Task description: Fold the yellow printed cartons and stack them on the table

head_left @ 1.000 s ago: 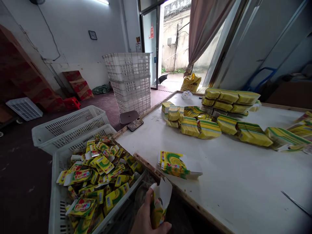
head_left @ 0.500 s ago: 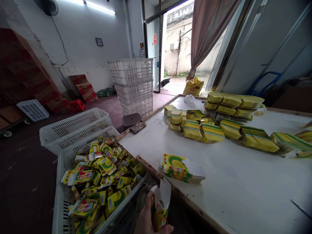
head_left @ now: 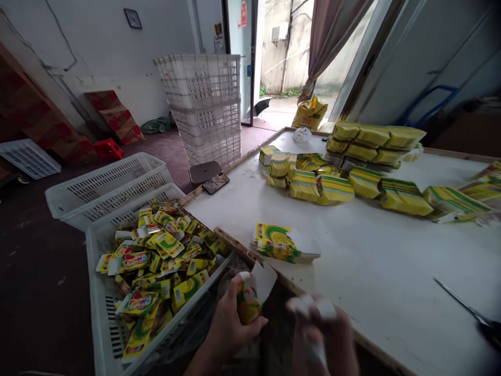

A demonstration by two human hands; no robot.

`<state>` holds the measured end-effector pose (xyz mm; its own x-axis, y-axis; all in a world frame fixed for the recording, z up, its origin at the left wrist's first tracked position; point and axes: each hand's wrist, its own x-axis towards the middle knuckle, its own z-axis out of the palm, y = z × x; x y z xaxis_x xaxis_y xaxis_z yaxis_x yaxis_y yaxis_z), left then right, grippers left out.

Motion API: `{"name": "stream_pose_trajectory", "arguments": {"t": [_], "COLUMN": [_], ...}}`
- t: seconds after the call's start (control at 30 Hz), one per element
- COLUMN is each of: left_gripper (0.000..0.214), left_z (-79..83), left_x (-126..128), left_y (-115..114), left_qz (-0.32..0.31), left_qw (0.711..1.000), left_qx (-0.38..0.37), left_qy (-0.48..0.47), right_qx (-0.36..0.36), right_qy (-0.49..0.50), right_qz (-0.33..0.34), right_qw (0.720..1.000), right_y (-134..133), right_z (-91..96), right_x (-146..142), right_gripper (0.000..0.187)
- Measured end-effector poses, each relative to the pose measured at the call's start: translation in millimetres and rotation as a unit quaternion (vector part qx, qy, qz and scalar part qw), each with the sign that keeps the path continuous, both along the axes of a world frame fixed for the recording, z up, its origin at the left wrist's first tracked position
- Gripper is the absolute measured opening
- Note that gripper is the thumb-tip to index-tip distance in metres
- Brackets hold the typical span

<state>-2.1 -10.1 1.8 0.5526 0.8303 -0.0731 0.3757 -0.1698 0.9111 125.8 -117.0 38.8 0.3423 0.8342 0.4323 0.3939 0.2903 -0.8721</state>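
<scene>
My left hand [head_left: 230, 324] is closed round a small yellow and green carton [head_left: 249, 308], whose white end flaps stand open. That carton is over the gap between the crate and the table edge. To its right is my right hand [head_left: 324, 334], smeared by motion, with white coverings on its fingertips; whether it holds anything is not clear. On the table in front lies a small stack of flattened cartons [head_left: 276, 243]. The white plastic crate [head_left: 96, 292] at my left is heaped with yellow cartons [head_left: 166, 243].
Bundles of flat cartons [head_left: 403, 196] line the far part of the white table [head_left: 376, 261]. Scissors [head_left: 465, 308] lie at the right, a phone [head_left: 216, 183] at the left corner beside a brown stool [head_left: 204, 171]. Stacked white crates [head_left: 207, 104] stand beyond.
My right hand has come into view from below, near the table edge. My left hand still holds the carton, now slightly farther left. The view has tilted down, showing the scissors more fully.
</scene>
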Motion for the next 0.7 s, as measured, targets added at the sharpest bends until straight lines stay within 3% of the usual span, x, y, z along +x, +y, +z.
{"name": "stream_pose_trajectory", "arguments": {"t": [0.07, 0.17, 0.27, 0.33, 0.43, 0.57, 0.63, 0.7], "left_gripper": [0.074, 0.074, 0.065, 0.060, 0.057, 0.056, 0.055, 0.052], "left_z": [-1.6, -4.5, -3.8, -3.3, -6.4, -11.3, -9.0, -3.7], "left_x": [-1.4, -1.4, -1.1, -2.8, -7.6, -9.6, -7.4, -4.2], "left_y": [0.1, -1.2, -1.4, -0.4, -0.7, -7.4, -10.4, -10.8], "left_qz": [0.000, -0.011, 0.006, 0.021, 0.008, -0.062, -0.085, -0.092], "left_qw": [1.000, 0.999, 0.998, 0.994, 0.987, 0.982, 0.981, 0.984], "left_qx": [0.012, 0.032, 0.057, 0.085, 0.129, 0.161, 0.156, 0.135], "left_qy": [-0.005, -0.007, 0.028, 0.064, 0.095, 0.081, 0.074, 0.074], "right_qx": [-0.042, -0.126, -0.159, -0.168, -0.184, -0.218, -0.217, -0.203], "right_qy": [0.098, 0.193, 0.222, 0.234, 0.282, 0.413, 0.426, 0.405], "right_qz": [-0.098, -0.045, 0.074, 0.114, 0.126, 0.111, 0.109, 0.122], "right_qw": [0.989, 0.972, 0.959, 0.951, 0.933, 0.877, 0.871, 0.883], "right_y": [19.4, 38.3, 47.4, 50.3, 52.0, 49.7, 46.7, 42.6], "right_z": [-26.3, -49.7, -47.9, -41.0, -38.2, -51.5, -56.3, -56.2], "right_x": [6.0, 6.0, 1.7, -0.1, -2.2, -7.4, -9.1, -8.3], "right_gripper": [0.043, 0.045, 0.046, 0.043, 0.037, 0.047, 0.052, 0.052]}}
